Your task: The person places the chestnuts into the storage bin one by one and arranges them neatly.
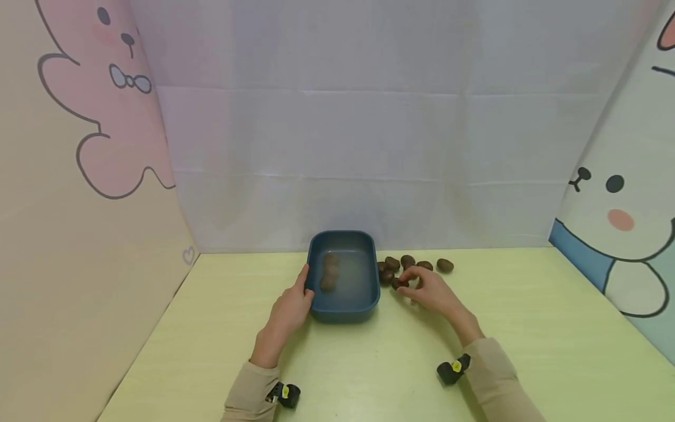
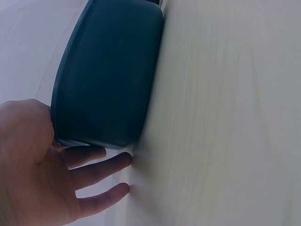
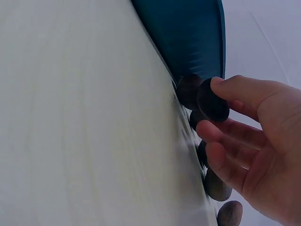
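A dark blue rectangular bin (image 1: 344, 316) stands on the table, with several blurred brown chestnuts (image 1: 329, 273) lying inside it. My left hand (image 1: 287, 308) holds the bin's left rim between thumb and index finger. In the left wrist view, the other fingers (image 2: 101, 172) spread below the bin's side (image 2: 108, 75), their tips at the tabletop. To the right of the bin, my right hand (image 1: 429, 291) pinches one dark brown chestnut (image 3: 212, 101) between thumb and fingers. More chestnuts (image 1: 392, 263) lie close around that hand, some right beside the bin's wall.
One chestnut (image 1: 445, 265) lies apart at the right end of the group. A pale yellow-green table (image 1: 369, 375) ends at a white cloth backdrop (image 1: 379, 146) close behind the bin. Cartoon-printed side panels (image 1: 105, 234) border the table. Each sleeve carries a small black wrist camera (image 1: 450, 371).
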Demonstrator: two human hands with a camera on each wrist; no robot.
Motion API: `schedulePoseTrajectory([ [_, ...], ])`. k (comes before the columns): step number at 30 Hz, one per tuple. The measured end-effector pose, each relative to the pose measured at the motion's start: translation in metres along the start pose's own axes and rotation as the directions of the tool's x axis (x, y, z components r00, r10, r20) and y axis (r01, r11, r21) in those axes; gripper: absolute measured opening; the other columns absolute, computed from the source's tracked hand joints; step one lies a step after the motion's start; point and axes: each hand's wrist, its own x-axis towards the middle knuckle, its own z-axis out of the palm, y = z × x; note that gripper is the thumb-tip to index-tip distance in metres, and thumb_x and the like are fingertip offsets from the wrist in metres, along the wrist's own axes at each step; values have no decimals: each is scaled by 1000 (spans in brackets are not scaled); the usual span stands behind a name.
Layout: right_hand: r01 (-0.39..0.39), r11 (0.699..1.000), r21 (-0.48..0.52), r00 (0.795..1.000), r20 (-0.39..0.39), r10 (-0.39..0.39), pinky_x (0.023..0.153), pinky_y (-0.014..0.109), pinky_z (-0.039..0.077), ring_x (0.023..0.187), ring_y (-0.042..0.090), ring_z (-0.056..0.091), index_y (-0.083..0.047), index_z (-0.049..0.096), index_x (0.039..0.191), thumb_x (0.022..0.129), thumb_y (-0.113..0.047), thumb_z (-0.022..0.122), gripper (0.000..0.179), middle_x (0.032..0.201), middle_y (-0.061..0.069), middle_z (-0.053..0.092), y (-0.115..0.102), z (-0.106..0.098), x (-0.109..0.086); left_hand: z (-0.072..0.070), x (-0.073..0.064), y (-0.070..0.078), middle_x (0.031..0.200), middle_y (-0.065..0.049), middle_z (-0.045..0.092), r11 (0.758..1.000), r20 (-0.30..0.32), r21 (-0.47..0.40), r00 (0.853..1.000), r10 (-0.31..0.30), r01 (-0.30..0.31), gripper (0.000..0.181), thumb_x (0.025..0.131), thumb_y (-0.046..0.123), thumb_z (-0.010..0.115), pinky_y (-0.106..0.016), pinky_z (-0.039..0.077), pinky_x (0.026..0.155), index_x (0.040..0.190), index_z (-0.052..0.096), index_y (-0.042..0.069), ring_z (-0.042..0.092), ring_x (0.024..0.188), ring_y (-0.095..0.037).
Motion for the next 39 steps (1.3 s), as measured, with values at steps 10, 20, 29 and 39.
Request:
schedulePoseTrajectory([
  [10, 92, 988, 126, 995, -40, -88, 73, 27, 57, 95, 27, 69, -4, 66, 114, 89, -13, 72, 27, 114, 15, 59, -4, 3, 0, -1, -2, -2, 54, 1, 36, 1000, 2, 2, 1000, -1, 1, 63, 99, 17, 41, -28, 25, 45, 160, 22, 14, 29, 45, -14],
  [20, 230, 968, 95, 970, -97, -221, 72, 24, 54, 91, 26, 61, -6, 68, 111, 85, -2, 69, 27, 110, 12, 58, -13, 7, 4, -3, -5, -5, 54, 1, 36, 1000, 3, -3, 1000, -6, 6, 64, 98, 18, 40, -27, 25, 45, 160, 21, 14, 29, 46, -14],
  [29, 295, 951, 92, 948, -151, -280, 74, 33, 55, 88, 26, 58, 0, 64, 117, 83, 3, 71, 34, 110, 14, 61, -22, 5, 4, -2, -3, -1, 55, 1, 36, 1000, 4, -6, 1000, -9, 9, 64, 99, 18, 41, -27, 25, 45, 160, 21, 15, 30, 46, -14],
  [39, 296, 953, 67, 948, -143, -285, 70, 29, 49, 81, 17, 55, 5, 58, 120, 83, 8, 69, 39, 108, 19, 63, -33, 1, 2, 0, -4, 2, 53, 2, 37, 1000, -5, -5, 1000, 0, 0, 62, 100, 18, 39, -26, 25, 43, 160, 22, 15, 29, 43, -12],
])
